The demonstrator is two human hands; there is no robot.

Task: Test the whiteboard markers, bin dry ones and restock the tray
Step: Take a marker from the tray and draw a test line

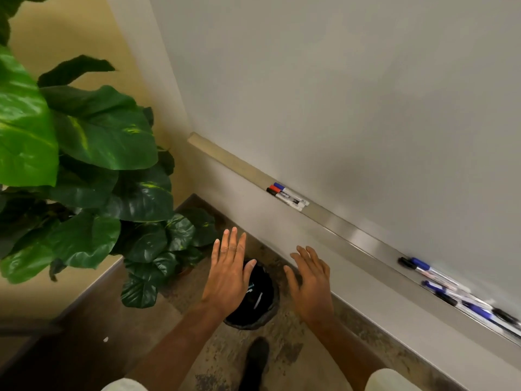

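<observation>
Both hands hover palm-down with nothing in them. The left hand point(228, 273) has its fingers straight and slightly spread. The right hand point(310, 283) has its fingers apart and gently bent.

Below them on the mottled brown floor point(304, 345) stands a round black-lined waste bin point(248, 324). The left hand and wrist cover its near-left part. A few pale streaks lie inside, too small and dim to say what they are.

A long metal marker tray point(346, 225) runs along the bottom edge of the white whiteboard point(338, 94). On it three white-barrelled markers point(287, 196) lie side by side, touching, with blue, red and black caps pointing left.

Well apart from these, further right on the tray, lies a loose cluster of blue- and black-capped markers point(451, 289). It is smeared by blur and cut off at the right edge, so their number cannot be told.

A large-leaved green plant point(84, 136) fills the left side. One dark shoe point(255, 359) shows near the bottom, between the forearms.
</observation>
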